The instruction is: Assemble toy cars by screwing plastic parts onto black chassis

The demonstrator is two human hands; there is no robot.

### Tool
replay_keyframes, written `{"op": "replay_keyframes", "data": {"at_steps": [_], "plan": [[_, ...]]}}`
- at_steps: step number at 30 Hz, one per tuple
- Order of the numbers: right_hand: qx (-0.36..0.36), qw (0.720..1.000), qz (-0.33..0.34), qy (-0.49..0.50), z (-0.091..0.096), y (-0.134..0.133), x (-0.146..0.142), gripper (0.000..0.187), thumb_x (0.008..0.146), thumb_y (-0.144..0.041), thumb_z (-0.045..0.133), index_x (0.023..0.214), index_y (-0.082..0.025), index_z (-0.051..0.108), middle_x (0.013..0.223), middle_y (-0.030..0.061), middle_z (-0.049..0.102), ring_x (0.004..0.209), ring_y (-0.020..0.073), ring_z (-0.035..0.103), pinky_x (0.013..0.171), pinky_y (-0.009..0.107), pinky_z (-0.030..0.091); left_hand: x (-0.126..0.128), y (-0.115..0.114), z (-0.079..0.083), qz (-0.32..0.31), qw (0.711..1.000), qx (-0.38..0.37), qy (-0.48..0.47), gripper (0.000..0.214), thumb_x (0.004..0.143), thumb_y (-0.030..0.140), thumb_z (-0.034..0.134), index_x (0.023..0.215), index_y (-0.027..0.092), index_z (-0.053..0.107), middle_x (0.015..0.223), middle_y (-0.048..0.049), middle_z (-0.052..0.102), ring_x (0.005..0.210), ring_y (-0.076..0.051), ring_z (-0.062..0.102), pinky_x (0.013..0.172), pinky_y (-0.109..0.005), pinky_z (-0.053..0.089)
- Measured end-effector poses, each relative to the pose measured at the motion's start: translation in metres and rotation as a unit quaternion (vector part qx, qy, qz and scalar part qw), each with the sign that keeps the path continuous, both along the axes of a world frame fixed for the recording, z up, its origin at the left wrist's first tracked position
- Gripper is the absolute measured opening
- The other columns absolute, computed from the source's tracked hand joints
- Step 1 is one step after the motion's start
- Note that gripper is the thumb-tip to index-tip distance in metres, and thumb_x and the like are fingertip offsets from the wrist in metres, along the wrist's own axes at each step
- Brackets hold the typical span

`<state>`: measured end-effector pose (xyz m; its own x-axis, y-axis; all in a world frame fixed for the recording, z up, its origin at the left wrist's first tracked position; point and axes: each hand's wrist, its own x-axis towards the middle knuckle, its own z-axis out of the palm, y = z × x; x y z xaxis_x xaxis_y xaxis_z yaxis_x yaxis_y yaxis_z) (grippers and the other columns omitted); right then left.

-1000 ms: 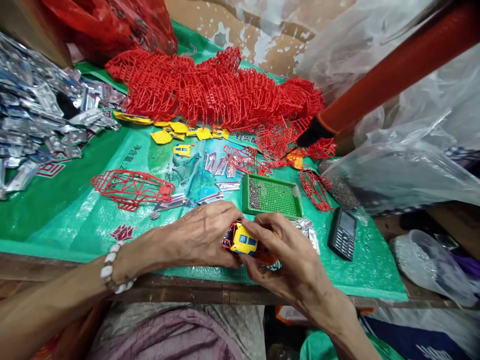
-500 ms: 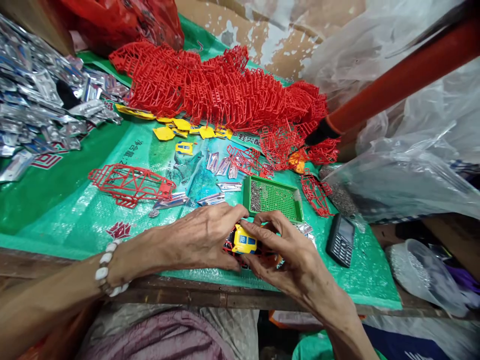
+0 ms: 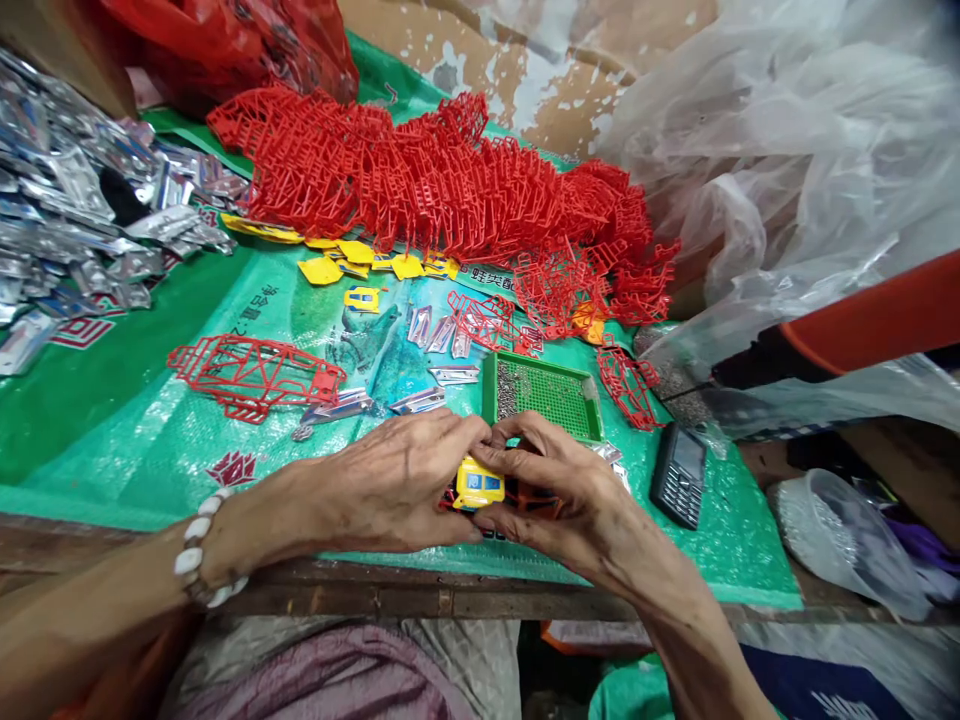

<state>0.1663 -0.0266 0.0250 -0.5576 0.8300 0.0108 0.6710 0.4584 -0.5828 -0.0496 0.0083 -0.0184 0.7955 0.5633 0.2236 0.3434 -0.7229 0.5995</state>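
Near the table's front edge, both hands grip a small yellow plastic shell with blue window markings, set on a red lattice frame mostly covered by fingers. My left hand, with a beaded bracelet at the wrist, is closed around the left end of this frame. The fingers and thumb of my right hand press at the shell's upper and lower right edges. Just beyond the hands lies a green mesh tray with small metal screws. Silver stickered parts and another red frame lie to the left.
A long heap of red frames spans the back, with yellow pieces before it. Silver parts pile up at left. At right are a keypad phone, a clear tub and an orange-red screwdriver-like tool with a thin bit.
The orange-red tool has swung right and down, away from the red heap. Both hands still hold the shell and frame, with the right fingers shifted slightly left.
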Motion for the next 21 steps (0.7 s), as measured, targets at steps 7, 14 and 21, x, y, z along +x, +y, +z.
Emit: {"op": "replay_keyframes", "data": {"at_steps": [7,14,21], "plan": [[0.039,0.997,-0.021,0.062,-0.014,-0.002,0.008,0.044,0.087,-0.035,0.073,0.129,-0.026,0.063,0.104,0.0061,0.066,0.094,0.0191,0.064,0.076,0.032,0.054,0.000,0.001,0.001,-0.047,0.997,0.024,-0.053,0.017,0.095,0.019,0.056,0.111,0.021,0.052,0.108,-0.0068,0.062,0.099,-0.021,0.062,0.085,-0.031,0.049],[0.065,0.988,-0.090,0.111,-0.031,-0.011,0.009,0.076,0.079,-0.035,0.081,0.144,-0.024,0.043,0.106,0.0042,0.069,0.090,0.0175,0.065,0.083,0.035,0.054,-0.001,0.003,-0.011,-0.062,0.992,0.094,-0.060,0.008,0.095,0.025,0.058,0.100,0.019,0.058,0.115,-0.0127,0.062,0.102,-0.024,0.062,0.082,-0.034,0.052],[0.148,0.926,-0.251,0.240,-0.006,-0.009,0.033,0.025,0.089,-0.029,0.070,0.114,-0.026,0.067,0.100,0.0030,0.070,0.086,0.0166,0.067,0.080,0.034,0.057,0.004,0.001,-0.015,-0.035,0.984,0.134,-0.108,0.011,0.094,0.017,0.058,0.103,0.022,0.054,0.112,-0.0109,0.064,0.100,-0.021,0.064,0.081,-0.033,0.054]]}}
